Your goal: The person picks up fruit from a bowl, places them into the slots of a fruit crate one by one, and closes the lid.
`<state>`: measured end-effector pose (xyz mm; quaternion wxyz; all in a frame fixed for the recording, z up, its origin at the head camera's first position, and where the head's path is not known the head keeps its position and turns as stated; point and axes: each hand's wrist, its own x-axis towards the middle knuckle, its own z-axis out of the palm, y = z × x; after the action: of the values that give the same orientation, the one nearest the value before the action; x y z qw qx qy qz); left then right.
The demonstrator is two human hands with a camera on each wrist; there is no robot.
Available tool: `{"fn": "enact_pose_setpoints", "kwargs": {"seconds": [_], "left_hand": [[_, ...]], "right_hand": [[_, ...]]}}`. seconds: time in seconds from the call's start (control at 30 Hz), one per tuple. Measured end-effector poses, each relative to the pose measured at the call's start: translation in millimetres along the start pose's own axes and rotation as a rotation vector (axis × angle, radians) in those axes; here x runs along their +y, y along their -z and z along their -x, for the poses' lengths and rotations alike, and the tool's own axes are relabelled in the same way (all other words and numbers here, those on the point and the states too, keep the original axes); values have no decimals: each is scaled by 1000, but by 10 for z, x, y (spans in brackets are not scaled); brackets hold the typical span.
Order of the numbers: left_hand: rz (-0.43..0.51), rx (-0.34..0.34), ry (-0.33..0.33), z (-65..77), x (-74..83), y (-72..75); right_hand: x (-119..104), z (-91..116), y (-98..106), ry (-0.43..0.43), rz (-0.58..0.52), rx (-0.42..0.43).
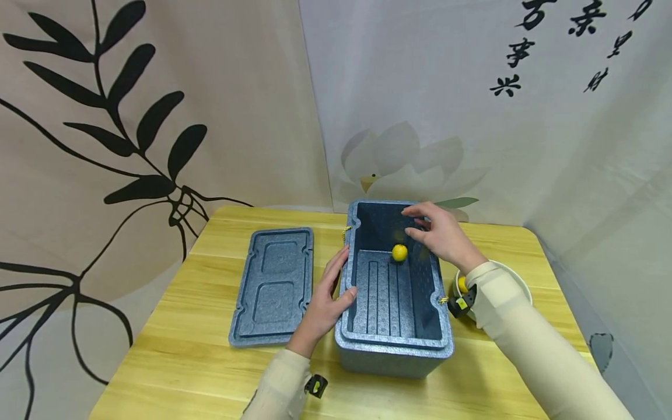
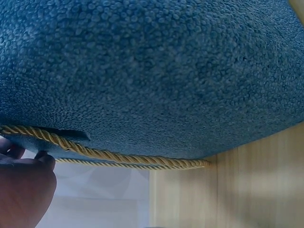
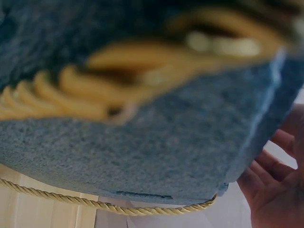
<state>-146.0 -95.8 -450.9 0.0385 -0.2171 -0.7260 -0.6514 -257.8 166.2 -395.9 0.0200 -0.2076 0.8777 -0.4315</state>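
A blue-grey foam box [image 1: 395, 347] stands uncovered on the table. My left hand [image 1: 326, 298] rests against its left rim, fingers extended and thumb over the edge. Above the box's right rim, my right hand [image 1: 440, 231] has its fingers and thumb spread, with nothing between them. Below those fingers, inside the box, is a small yellow ball [image 1: 399, 252]; whether it touches the floor I cannot tell. Both wrist views mostly show the box's speckled side, with a gold twisted rope [image 2: 118, 156] in the left one and a rope [image 3: 109, 206] in the right one.
The box's lid [image 1: 278, 286] lies flat on the table to the left. A pale bowl [image 1: 517, 279] stands right of the box, partly hidden by my right forearm, with a yellow ball [image 1: 462, 284] in it. A printed cloth [image 1: 262, 116] hangs behind the wooden table [image 1: 178, 344].
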Motion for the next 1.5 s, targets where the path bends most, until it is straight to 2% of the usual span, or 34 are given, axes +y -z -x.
{"fn": "enact_pose_setpoints", "kwargs": {"seconds": [0.07,0.17,0.43,0.73,1.07,1.3,1.5], "left_hand": [[4,-3,4,0,72,-1],[3,-8,9,0,92,-4],[-2,-20,26,4,93,-1],[0,-18,17,3,97,3],[4,-13,10,8,83,5],[16,-8,-2,10,76,13],[34,-9,-11,5,47,8]], "right_hand": [[3,9,3,1,-7,3],[4,27,15,3,-17,16],[91,113,77,0,-32,61],[281,322,238,-27,-62,153],[524,598,322,-114,-7,170],[749,801,311,-200,1,160],[958,995,278,-232,-5,159]]}}
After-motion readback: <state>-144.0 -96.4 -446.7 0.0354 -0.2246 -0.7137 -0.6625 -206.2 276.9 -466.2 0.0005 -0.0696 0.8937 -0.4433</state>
